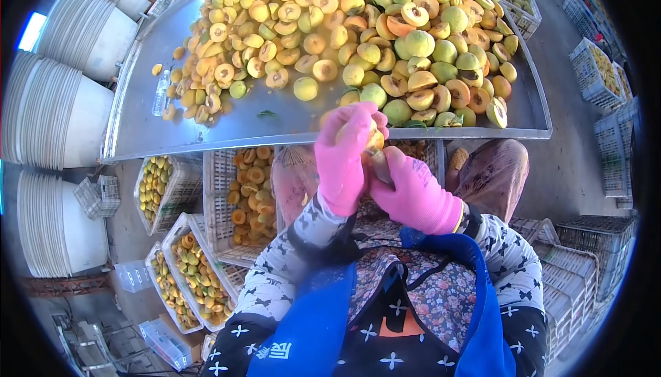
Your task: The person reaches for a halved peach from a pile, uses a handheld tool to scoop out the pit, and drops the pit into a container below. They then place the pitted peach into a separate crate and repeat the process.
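Both my hands wear pink gloves and meet in front of my chest, at the near edge of the metal table [275, 141]. The fingers of my left hand [346, 153] are curled around a yellow peach piece [375, 139], which they partly cover. My right hand [418, 194] is closed around a small tool [379, 168], its tip close against the peach; its exact kind is hard to make out. Just beyond my hands lies a large heap of halved and whole yellow-green peaches [323, 33], some cut faces showing brown centers.
A clear plastic bottle [161, 93] lies on the table's left side. Below the table edge stands a crate of peach halves [253, 194]. More filled crates [200, 277] sit lower left, with stacked white tubs [55, 112] beyond. Crates [568, 274] are stacked at right.
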`<state>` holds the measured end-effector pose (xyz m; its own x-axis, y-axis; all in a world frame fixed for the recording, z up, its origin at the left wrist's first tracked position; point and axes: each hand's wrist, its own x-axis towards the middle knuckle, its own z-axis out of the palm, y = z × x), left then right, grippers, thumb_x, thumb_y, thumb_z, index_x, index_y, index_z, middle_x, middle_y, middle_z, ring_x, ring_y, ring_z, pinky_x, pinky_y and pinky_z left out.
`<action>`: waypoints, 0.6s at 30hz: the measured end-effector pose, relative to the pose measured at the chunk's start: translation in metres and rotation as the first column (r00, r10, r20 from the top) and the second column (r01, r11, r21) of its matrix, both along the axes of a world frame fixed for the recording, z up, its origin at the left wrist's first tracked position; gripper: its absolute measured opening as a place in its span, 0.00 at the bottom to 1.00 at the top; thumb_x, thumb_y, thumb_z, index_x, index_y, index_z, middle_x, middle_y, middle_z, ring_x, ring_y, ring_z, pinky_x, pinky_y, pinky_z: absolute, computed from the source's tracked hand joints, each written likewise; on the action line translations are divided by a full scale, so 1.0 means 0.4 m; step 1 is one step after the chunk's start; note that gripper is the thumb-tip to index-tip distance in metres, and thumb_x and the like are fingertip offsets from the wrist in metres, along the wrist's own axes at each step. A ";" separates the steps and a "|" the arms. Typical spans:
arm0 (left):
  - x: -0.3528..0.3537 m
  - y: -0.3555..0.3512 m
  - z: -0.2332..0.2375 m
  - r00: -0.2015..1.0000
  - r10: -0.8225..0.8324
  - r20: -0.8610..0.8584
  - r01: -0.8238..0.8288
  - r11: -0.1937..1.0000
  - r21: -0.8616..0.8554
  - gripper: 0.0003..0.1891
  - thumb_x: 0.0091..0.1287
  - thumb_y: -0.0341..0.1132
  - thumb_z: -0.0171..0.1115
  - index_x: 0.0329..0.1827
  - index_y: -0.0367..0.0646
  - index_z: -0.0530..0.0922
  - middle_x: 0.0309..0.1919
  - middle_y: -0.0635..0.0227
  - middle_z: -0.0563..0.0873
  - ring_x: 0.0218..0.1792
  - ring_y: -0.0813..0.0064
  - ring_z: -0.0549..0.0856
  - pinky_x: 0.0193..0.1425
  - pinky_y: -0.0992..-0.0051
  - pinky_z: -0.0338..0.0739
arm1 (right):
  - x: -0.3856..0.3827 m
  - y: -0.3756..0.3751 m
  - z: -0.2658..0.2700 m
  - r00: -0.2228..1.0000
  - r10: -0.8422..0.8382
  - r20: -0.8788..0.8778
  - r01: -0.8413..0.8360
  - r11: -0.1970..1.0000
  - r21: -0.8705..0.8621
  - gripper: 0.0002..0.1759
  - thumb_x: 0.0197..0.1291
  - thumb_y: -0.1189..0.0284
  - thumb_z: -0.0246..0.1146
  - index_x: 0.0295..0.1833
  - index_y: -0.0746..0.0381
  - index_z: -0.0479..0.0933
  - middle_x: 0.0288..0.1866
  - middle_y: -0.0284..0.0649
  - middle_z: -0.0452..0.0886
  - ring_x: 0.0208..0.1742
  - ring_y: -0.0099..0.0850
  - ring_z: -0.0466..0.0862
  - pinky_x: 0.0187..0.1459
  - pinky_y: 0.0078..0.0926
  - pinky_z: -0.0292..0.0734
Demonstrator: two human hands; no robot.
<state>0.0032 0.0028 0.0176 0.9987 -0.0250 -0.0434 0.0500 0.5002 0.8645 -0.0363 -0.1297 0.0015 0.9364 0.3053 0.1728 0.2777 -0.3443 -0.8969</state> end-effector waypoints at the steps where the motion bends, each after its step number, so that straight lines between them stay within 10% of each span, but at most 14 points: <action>1: 0.007 0.000 0.003 1.000 0.016 -0.023 -0.016 1.000 0.013 0.13 0.76 0.38 0.58 0.52 0.36 0.80 0.37 0.59 0.87 0.37 0.72 0.85 0.44 0.75 0.81 | 0.008 -0.009 0.014 0.963 0.068 -0.259 -0.045 0.995 0.094 0.13 0.60 0.69 0.66 0.47 0.61 0.73 0.28 0.42 0.78 0.24 0.38 0.81 0.27 0.37 0.76; 3: 0.012 0.001 -0.015 0.999 0.028 0.045 -0.029 0.999 0.044 0.15 0.77 0.41 0.57 0.50 0.36 0.80 0.37 0.59 0.88 0.35 0.72 0.86 0.41 0.75 0.81 | 0.015 -0.021 0.083 0.648 0.282 -0.708 0.023 0.921 0.388 0.14 0.63 0.67 0.65 0.48 0.62 0.73 0.27 0.33 0.77 0.21 0.23 0.76 0.23 0.24 0.71; 7: 0.017 -0.015 -0.051 0.979 0.104 0.176 -0.144 0.962 0.233 0.20 0.79 0.46 0.53 0.48 0.36 0.81 0.34 0.59 0.88 0.32 0.73 0.86 0.38 0.75 0.82 | 0.018 -0.022 0.064 0.617 0.351 -0.705 0.011 0.891 0.453 0.12 0.64 0.68 0.64 0.47 0.63 0.72 0.26 0.32 0.75 0.20 0.20 0.74 0.21 0.20 0.69; 10: 0.026 0.010 0.004 0.970 -0.175 -0.166 0.214 0.943 0.255 0.22 0.79 0.48 0.50 0.44 0.35 0.81 0.31 0.62 0.86 0.30 0.74 0.84 0.37 0.77 0.79 | 0.017 -0.036 0.057 0.559 0.438 -0.704 -0.017 0.855 0.519 0.10 0.64 0.69 0.63 0.44 0.64 0.73 0.25 0.33 0.75 0.19 0.20 0.74 0.20 0.20 0.68; 18: 0.035 0.097 -0.013 0.926 -0.369 -0.084 0.378 0.888 0.262 0.25 0.80 0.50 0.48 0.44 0.34 0.83 0.34 0.63 0.87 0.33 0.76 0.85 0.39 0.78 0.79 | 0.026 -0.120 0.018 0.392 0.735 -0.553 -0.095 0.631 0.770 0.07 0.62 0.73 0.65 0.39 0.65 0.76 0.22 0.32 0.76 0.16 0.20 0.73 0.18 0.18 0.65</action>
<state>0.0172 0.0416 0.0124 0.9161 -0.3785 -0.1321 0.2161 0.1888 0.9579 -0.0259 -0.1775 0.0089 0.4962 0.8377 -0.2282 -0.6791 0.2107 -0.7031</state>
